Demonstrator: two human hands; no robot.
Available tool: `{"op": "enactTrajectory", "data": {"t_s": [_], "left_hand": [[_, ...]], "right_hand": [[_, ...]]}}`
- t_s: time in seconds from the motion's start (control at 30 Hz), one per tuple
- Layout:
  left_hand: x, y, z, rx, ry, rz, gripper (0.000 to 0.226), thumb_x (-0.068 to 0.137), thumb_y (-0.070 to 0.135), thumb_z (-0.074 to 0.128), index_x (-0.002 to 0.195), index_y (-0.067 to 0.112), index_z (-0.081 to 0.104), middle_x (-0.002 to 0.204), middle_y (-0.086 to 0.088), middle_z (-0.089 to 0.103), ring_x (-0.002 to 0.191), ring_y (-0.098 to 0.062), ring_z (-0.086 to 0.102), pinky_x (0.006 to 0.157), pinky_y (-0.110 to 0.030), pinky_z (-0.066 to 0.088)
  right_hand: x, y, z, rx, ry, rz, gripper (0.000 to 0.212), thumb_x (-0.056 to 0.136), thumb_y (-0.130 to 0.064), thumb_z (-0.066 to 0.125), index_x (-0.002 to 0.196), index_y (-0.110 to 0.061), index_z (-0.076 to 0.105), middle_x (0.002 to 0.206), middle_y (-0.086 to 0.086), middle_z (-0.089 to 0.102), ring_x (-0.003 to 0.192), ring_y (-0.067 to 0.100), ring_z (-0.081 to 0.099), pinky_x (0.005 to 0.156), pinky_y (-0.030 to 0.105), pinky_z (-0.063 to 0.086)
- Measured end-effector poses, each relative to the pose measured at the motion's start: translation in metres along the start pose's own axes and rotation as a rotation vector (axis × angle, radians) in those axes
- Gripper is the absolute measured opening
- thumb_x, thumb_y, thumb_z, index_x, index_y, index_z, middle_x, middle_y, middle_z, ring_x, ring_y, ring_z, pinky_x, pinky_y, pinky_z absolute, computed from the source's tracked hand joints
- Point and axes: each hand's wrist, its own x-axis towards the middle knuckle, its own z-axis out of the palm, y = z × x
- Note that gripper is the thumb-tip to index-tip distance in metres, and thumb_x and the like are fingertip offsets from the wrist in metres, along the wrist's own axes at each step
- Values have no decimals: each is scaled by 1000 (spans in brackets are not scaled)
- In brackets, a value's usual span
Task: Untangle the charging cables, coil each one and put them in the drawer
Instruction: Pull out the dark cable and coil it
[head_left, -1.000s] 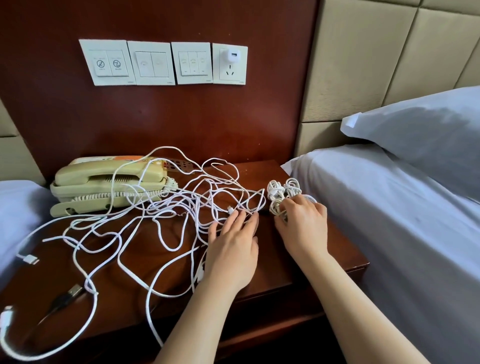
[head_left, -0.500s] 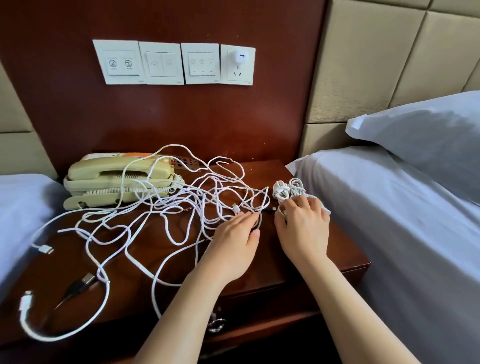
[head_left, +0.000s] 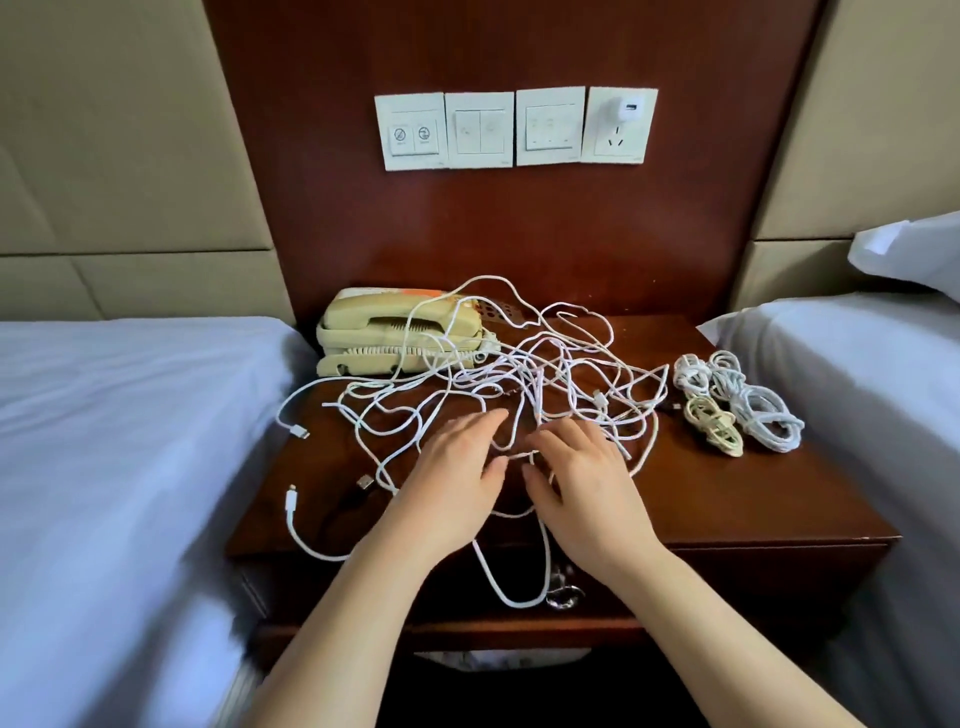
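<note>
right hand (head_left: 587, 491) has left the coiled cables (head_left: 763, 418) for the tangle (head_left: 538, 400).

We see a tangle of thin white charging cables (head_left: 519, 384) sprawled loose over the middle of the tabletop (head_left: 727, 499). One loop droops over the front edge, across the dark wooden drawer (head_left: 727, 577), which is shut. Just beside the tangle's right edge lie white coiled bundles (head_left: 769, 422), with a cream coiled bundle (head_left: 714, 435) touching them.

Both forearms reach forward and converge. The left hand (head_left: 452, 486) and right hand (head_left: 589, 491) hover palm-down, side by side, fingers (head_left: 483, 422) loosely spread, thumbs nearly meeting.
</note>
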Motion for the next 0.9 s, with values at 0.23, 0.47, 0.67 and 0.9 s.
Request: {"op": "enactTrajectory", "data": {"t_s": [0.23,0.47,0.67,0.9], "left_hand": [[-19,-63,-23,381,17,-346,67,93,45,46,147,16,20,154,-2,21,142,-21,19,112,-38,20],[-18,-83,-40,407,-28,-586,61,84,55,55,121,9,43,133,-10,45,124,-30,42,96,-41,38],[-16,-80,-39,342,-52,-560,22,92,39,52,99,19,53,112,-4,59,102,-28,58,77,-32,43],[-12,-78,-45,38,305,-433,29,95,28,47,71,13,54,71,-2,66,67,-20,62,68,-33,49]], "right_hand": [[0,-10,15,104,-206,-73,39,94,-41,52,128,-23,51,129,-9,49,121,11,40,100,22,27],[22,-7,30,137,-227,-38,38,95,-34,53,130,-18,50,131,-4,48,123,14,38,102,20,27],[42,-4,39,148,-222,-18,35,93,-30,56,125,-16,54,125,-1,53,118,18,44,99,29,37],[41,-5,38,52,-84,-89,24,89,-24,58,111,-16,63,113,0,61,108,23,54,94,37,43]]}}
